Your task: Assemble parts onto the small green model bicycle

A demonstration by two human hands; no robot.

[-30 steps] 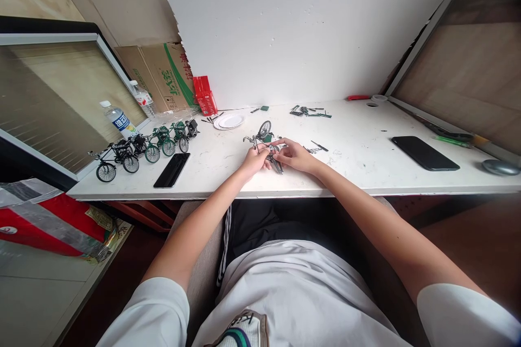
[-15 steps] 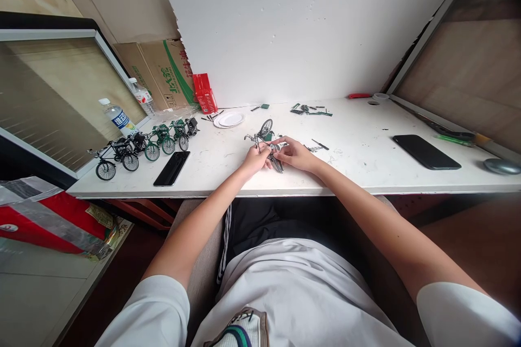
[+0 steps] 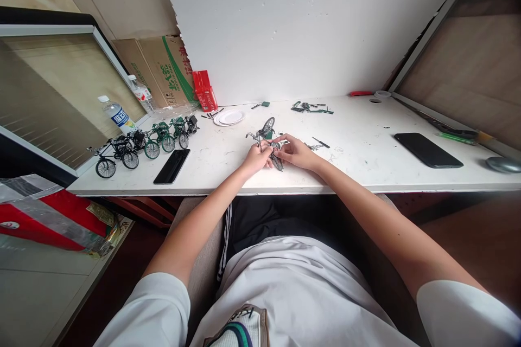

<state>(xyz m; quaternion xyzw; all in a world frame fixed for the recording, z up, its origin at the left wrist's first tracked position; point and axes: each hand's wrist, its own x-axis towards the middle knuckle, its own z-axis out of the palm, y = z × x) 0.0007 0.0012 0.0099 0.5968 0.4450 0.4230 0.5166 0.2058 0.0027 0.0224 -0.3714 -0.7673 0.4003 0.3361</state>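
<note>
One model bicycle (image 3: 267,128) is nearer you than the red box (image 3: 205,91) and to its right. Your left hand (image 3: 256,158) is closed around part of it; your right hand (image 3: 299,153) has thumb and forefinger on it, but I cannot tell whether they pinch. Left of the box are two bottles (image 3: 116,113), both capped; two phones (image 3: 172,166) lie nearer you, one on either side of it.

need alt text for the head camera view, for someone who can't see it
A left hand holds a small model bicycle at a white table, the right hand touching it. More bicycles stand at left near a phone; loose parts lie farther back.
</note>
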